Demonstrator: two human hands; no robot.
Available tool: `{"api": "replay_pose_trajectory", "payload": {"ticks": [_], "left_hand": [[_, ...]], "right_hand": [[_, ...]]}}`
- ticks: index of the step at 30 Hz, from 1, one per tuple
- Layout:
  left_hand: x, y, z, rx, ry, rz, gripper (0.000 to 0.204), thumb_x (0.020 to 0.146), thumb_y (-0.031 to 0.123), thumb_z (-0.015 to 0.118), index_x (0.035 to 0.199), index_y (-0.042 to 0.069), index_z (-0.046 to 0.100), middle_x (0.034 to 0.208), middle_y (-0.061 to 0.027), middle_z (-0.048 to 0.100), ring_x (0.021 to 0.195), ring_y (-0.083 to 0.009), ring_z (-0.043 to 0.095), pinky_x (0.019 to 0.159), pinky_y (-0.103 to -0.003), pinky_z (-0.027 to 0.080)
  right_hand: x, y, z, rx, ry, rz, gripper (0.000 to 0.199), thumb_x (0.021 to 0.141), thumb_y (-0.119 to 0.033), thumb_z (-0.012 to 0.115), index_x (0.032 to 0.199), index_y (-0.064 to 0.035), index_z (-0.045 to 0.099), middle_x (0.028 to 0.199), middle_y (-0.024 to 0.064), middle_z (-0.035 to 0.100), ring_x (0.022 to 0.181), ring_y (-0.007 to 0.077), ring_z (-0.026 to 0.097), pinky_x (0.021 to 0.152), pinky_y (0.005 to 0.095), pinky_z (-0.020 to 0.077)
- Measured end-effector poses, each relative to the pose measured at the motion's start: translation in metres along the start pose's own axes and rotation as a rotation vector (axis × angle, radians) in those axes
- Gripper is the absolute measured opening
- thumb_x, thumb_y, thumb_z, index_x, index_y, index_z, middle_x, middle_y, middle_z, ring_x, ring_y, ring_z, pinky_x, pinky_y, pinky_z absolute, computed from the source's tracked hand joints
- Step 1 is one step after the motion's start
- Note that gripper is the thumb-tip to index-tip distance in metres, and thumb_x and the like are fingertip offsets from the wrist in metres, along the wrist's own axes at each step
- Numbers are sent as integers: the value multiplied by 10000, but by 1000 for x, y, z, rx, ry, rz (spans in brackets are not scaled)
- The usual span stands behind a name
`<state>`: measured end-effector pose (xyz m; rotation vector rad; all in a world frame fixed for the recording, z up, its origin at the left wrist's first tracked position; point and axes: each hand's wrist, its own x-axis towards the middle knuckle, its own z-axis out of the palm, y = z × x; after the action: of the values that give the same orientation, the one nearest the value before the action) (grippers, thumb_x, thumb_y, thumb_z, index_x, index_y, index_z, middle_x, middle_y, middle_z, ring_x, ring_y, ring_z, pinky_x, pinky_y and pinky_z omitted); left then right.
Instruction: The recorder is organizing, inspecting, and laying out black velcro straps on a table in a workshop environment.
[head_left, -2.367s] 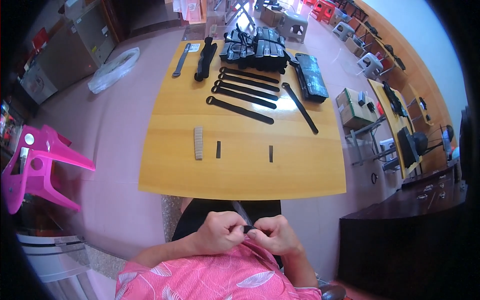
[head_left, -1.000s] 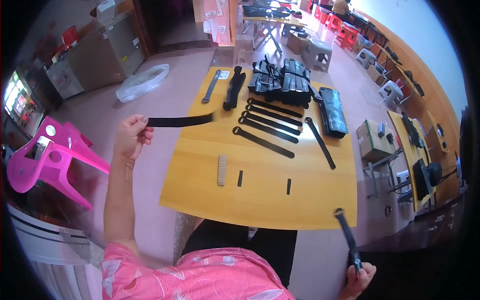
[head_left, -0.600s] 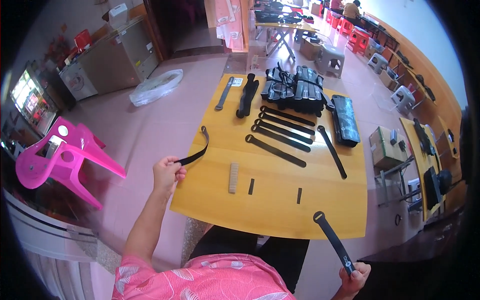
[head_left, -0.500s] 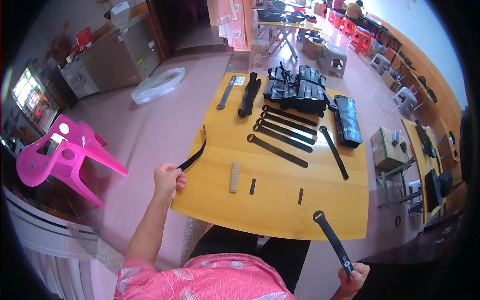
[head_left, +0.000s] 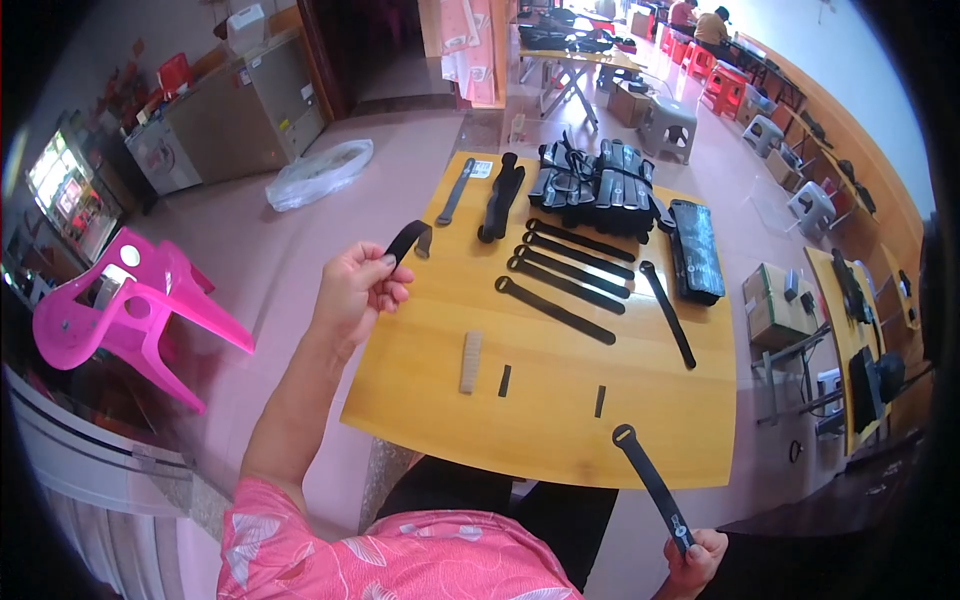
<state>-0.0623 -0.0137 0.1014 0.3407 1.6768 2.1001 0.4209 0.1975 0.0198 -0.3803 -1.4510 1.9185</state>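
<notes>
My left hand is closed on the end of a black strap, which curls over above the table's left edge. My right hand, off the near right corner, grips another black strap by its printed end; its slotted round end points toward the table. Several similar straps with slotted heads lie side by side mid-table, and one more strap lies slanted to their right. Near the front edge are a light-brown ridged block and two short black strips, a left strip and a right strip.
Bundled black straps, a wrapped pack, a loose strap pile and a grey strap sit on the yellow table. Left stands a pink chair; right, a cardboard box. People sit far back.
My left hand has risen and moved away from me, lifting its strap, whose far end now curls over. My right hand and its strap have shifted slightly left.
</notes>
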Motion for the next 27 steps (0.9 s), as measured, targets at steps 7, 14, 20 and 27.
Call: {"api": "replay_pose_trajectory", "payload": {"ticks": [7,14,20,27], "left_hand": [[-25,-87,-44,-118,103,-391,71,894,77,496,930,16,497,749,-148,631,548,-157,600,427,-235,460],[-43,-60,-31,752,22,-488,265,893,186,521,1013,-50,527,745,-189,618,603,-230,636,447,-313,489],[-43,-73,-40,1385,-6,321,171,782,95,602,914,-15,607,849,-171,613,805,-364,595,722,-441,483],[20,-110,-36,1397,-169,771,189,735,26,618,923,7,613,1036,-128,589,970,-326,525,825,-409,446]], "right_hand": [[-1,-10,10,-71,9,96,258,771,-169,583,632,44,540,544,62,492,432,107,395,406,234,271],[7,-10,11,-88,-26,94,262,774,-169,564,600,21,513,531,55,477,429,107,393,399,242,263],[1,-12,16,-47,-6,28,276,760,-185,566,589,18,491,533,64,483,421,120,400,392,249,266],[9,-26,31,-114,-1,-15,308,759,-195,568,549,7,469,501,64,470,404,127,395,382,259,268]]}}
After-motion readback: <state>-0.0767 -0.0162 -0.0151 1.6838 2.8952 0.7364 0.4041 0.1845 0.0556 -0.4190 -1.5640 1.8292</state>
